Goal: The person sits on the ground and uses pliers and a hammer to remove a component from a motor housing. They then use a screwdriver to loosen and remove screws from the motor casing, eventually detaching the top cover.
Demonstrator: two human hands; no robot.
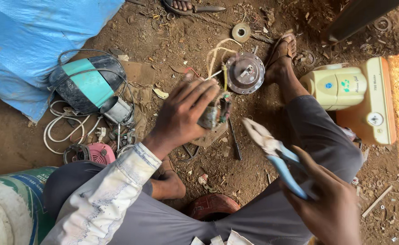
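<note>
We are looking down at a person crouching on bare dirt, both hands working in front of the knees. The left hand (181,115) is reaching forward from a pale sleeve, its fingers wrapping over the top of a small motor part (214,114) and gripping it just above the ground. The right hand (333,204) is rising from the lower right, blurred, its fingers closing round the blue handles of a pair of pliers (272,149) whose metal jaws are pointing up and left toward the motor part, near it but apart. Just beyond, a round motor housing (245,72) with pale wires is lying beside the sandalled foot (283,52), and a cream mixer base (349,90) is sitting to the right.
</note>
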